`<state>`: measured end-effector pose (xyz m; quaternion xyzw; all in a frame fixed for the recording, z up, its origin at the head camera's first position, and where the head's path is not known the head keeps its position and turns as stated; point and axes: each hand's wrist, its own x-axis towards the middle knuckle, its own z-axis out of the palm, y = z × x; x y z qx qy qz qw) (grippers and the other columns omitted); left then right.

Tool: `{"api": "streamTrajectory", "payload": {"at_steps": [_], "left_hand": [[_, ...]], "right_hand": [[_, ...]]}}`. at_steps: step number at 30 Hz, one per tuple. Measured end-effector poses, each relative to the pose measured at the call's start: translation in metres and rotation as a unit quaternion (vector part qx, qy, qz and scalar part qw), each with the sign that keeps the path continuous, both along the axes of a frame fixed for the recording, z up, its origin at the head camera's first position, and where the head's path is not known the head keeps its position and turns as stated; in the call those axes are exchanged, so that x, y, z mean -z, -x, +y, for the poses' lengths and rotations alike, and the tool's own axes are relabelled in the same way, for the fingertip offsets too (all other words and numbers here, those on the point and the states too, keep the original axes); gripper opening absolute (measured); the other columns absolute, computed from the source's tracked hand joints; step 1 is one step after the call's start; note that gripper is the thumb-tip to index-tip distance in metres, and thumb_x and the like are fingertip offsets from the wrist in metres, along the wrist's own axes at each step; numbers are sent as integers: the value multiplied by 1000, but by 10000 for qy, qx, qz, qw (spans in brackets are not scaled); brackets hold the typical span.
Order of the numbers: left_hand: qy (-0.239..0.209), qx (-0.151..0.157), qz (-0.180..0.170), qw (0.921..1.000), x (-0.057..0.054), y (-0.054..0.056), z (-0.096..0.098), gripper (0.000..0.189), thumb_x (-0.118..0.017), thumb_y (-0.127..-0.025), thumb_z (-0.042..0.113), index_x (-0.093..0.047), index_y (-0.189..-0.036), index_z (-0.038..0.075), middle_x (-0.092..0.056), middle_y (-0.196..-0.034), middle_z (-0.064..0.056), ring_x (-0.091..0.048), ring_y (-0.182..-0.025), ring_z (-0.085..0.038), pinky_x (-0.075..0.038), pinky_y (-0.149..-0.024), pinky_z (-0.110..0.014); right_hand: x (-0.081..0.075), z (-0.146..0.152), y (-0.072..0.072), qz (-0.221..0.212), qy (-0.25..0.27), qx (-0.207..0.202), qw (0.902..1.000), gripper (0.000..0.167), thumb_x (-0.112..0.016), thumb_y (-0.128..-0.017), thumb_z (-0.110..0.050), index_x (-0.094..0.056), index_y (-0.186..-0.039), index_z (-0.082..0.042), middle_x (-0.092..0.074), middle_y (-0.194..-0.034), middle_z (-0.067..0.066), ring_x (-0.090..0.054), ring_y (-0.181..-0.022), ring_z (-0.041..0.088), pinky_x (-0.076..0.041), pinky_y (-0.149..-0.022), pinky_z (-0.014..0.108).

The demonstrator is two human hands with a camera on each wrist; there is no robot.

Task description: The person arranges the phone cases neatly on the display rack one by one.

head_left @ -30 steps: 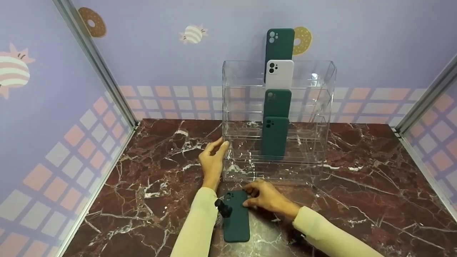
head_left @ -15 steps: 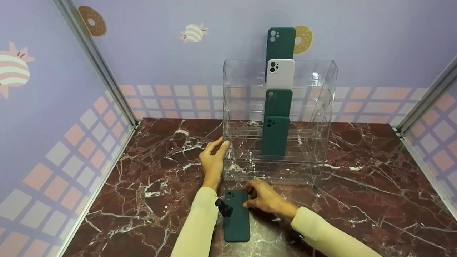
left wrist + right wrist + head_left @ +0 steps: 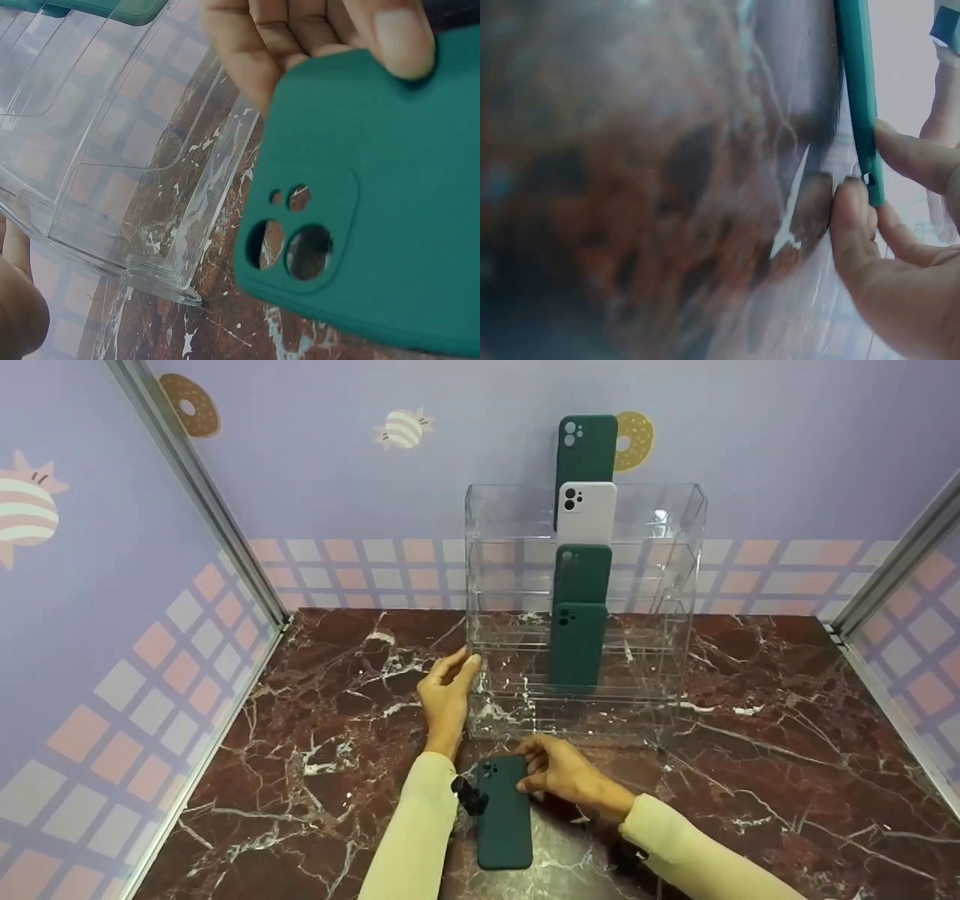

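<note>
A dark green phone case (image 3: 506, 821) with camera cutouts is held near its upper right corner by my right hand (image 3: 566, 776). The thumb lies on its face and the fingers are behind it, as the right wrist view of the case (image 3: 861, 82) shows. It is above the marbled table, in front of a clear tiered stand (image 3: 495, 712). My left hand (image 3: 448, 697) touches the stand's left side with fairly straight fingers. Several cases stand one above another in the stand: a front green case (image 3: 579, 649), another green one (image 3: 583, 574), a white one (image 3: 589, 514) and a top green one (image 3: 589, 450).
The dark red marbled table (image 3: 337, 810) spreads around the stand. Patterned walls (image 3: 330, 465) enclose the back and sides, with a metal post (image 3: 195, 495) at the left corner. A black wrist camera (image 3: 469, 796) partly overlaps the held case in the head view.
My right hand has shifted the green case slightly to the right. My left hand stays on the stand's side, and the cases in the stand keep their places.
</note>
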<state>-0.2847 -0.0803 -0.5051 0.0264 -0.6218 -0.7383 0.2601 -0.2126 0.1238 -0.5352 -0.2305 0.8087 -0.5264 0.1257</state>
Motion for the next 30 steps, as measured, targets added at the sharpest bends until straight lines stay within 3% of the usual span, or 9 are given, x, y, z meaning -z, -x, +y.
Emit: {"api": "streamTrajectory", "payload": {"at_steps": [1,6,8,11,14,18,25,30], "left_hand": [[17,-8,-24,10000,0,0,0,24,-83,-92,5,-81,-115,-2,-78,-99,-9,-70,-103,-23,-55,-86,-22],[128,-92,-63,9999,-2,1,1,23,-84,-91,5,-81,-113,-2,-79,-97,-8,-70,-106,-23,-50,-100,-24],[124,-100,-5,9999,-2,2,2,23,-84,-91,4,-81,-113,-3,-79,-96,-10,-73,-92,-22,-52,-95,-25],[51,-85,59,9999,-1,3,2,22,-84,-90,2,-81,-111,-4,-78,-97,-10,-72,-87,-14,-53,-90,-22],[8,-42,96,9999,-2,3,2,22,-84,-90,2,-81,-111,-5,-77,-98,-9,-70,-84,-12,-55,-76,-22],[40,-61,91,9999,-2,3,2,23,-84,-90,2,-81,-112,-4,-77,-97,-10,-71,-84,-12,-55,-76,-21],[68,-60,125,9999,1,2,1,24,-84,-91,3,-80,-113,-5,-75,-101,-12,-71,-88,-14,-56,-78,-22],[138,-81,73,9998,1,1,0,24,-84,-92,4,-80,-114,-4,-75,-102,-12,-70,-89,-14,-56,-79,-22]], "right_hand": [[-1,2,0,-65,107,-17,9999,45,-89,-82,3,-65,-120,7,-69,-101,12,-65,-89,21,-56,-79,28],[-10,8,-1,37,508,42,9987,44,-87,-84,2,-67,-123,5,-68,-106,14,-68,-92,25,-58,-82,30],[-14,11,-1,181,608,136,9979,43,-87,-85,1,-68,-123,4,-68,-106,15,-69,-93,26,-59,-82,30],[-22,16,-1,360,708,265,9965,39,-86,-87,1,-71,-123,3,-70,-106,15,-71,-94,27,-60,-80,30],[-31,21,-1,366,873,379,9948,35,-83,-89,3,-72,-122,4,-72,-105,17,-73,-93,28,-62,-78,33],[-44,27,-1,354,1042,512,9926,31,-81,-91,4,-73,-121,4,-75,-104,18,-74,-91,25,-64,-77,39],[-61,39,3,598,1186,667,9889,30,-79,-92,4,-75,-121,2,-76,-107,17,-75,-89,21,-63,-77,36],[-72,45,7,1039,1375,826,9816,30,-80,-91,5,-75,-121,4,-75,-105,18,-75,-88,17,-63,-77,32]]}}
